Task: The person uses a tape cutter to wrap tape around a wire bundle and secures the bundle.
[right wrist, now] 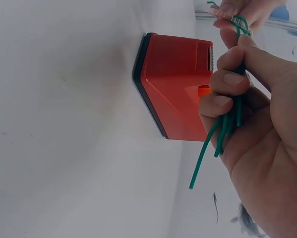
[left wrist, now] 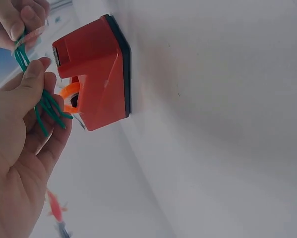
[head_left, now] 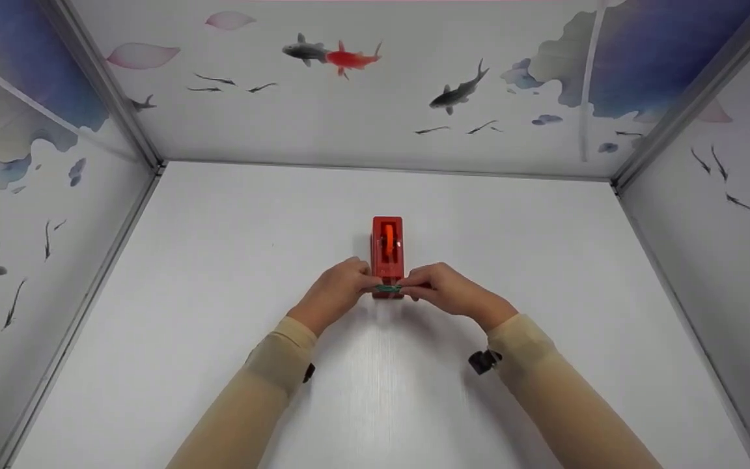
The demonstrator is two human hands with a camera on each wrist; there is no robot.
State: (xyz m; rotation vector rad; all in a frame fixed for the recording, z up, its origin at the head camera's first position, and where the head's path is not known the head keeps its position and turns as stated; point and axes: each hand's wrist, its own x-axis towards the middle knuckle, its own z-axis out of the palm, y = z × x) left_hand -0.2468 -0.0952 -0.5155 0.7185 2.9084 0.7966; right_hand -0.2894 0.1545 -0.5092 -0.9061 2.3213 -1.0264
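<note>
A red tape dispenser (head_left: 387, 269) with an orange tape core (head_left: 388, 241) stands on the white table, its serrated edge toward me. Just above its near end, both hands hold a small bundle of green strands (left wrist: 51, 108) that look like thin wires. My left hand (head_left: 342, 290) pinches one part between thumb and fingers. Several loose ends stick out past those fingers in the left wrist view. My right hand (head_left: 450, 290) grips the other part, its fingers curled round the strands. Between the hands, a strip of clear tape (right wrist: 221, 14) lies against the bundle.
The white tabletop (head_left: 219, 260) spreads around the dispenser. White panels (head_left: 375, 124) printed with fish and petals enclose the back and both sides, joined by grey metal edges (head_left: 114, 98). A small black device (head_left: 484, 361) sits at the right wrist.
</note>
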